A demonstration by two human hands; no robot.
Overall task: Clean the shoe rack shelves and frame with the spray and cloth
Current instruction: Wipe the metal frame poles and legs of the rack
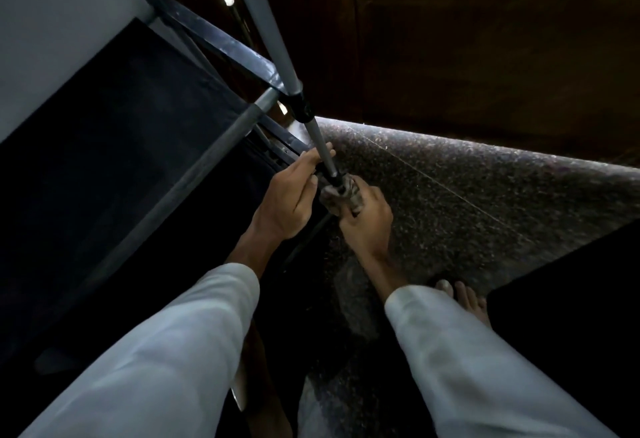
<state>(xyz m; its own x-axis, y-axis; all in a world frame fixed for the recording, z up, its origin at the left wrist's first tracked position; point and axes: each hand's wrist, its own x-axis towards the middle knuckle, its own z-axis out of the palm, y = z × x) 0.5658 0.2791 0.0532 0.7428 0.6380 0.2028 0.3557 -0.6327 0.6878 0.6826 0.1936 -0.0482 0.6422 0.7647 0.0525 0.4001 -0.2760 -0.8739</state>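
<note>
Over speckled floor (pixel 457 202), left hand (pixel 291 197) holds pole (pixel 321 148), right hand (pixel 367 221) grips cloth (pixel 343 198)

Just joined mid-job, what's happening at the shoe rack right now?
A person stands at the shoe rack, cleaning its frame. The right hand grips a cloth wrapped around the lower end of a corner pole, near the speckled floor. The left hand holds the same pole just above it. No spray bottle is in view.

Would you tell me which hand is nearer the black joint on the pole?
Left. The left hand holds the pole below the joint; the right hand grips the cloth farther down the pole.
</note>
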